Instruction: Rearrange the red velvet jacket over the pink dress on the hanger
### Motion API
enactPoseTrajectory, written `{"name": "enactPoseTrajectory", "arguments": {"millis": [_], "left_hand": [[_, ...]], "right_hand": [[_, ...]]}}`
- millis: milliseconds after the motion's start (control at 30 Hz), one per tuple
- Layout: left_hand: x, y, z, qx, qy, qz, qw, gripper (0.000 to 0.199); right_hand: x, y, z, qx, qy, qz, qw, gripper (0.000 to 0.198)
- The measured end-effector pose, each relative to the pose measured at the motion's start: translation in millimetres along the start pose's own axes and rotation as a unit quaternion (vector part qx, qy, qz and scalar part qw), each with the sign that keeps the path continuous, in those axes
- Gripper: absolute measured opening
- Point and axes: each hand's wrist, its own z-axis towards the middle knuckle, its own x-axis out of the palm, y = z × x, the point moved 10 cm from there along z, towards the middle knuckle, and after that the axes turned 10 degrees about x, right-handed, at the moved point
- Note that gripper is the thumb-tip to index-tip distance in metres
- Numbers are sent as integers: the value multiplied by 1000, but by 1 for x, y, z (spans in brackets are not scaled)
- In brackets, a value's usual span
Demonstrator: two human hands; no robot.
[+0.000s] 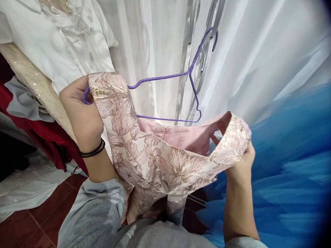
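Left fingers and right fingers clamp floral garment (purple hanger through one shoulder), curtain behind.

Not possible to read any text, label, brand, number or sign.
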Motion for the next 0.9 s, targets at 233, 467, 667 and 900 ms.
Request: {"name": "enactPoseTrajectory", "arguments": {"millis": [233, 467, 667, 900], "left_hand": [[25, 90, -6, -106, 21, -171, 979, 10], [58, 128, -39, -216, 73, -225, 947, 20], [70, 134, -57, -258, 34, -247, 933, 22], [81, 145, -75, -314, -21, -256, 914, 37]], "right_hand": [[20, -52, 31, 125, 10, 147, 981, 59], [-10, -68, 12, 72, 33, 182, 980, 40], [-20, -70, -14, 93, 44, 191, 976, 43], [-19, -98, -10, 162, -6, 261, 952, 40]]}}
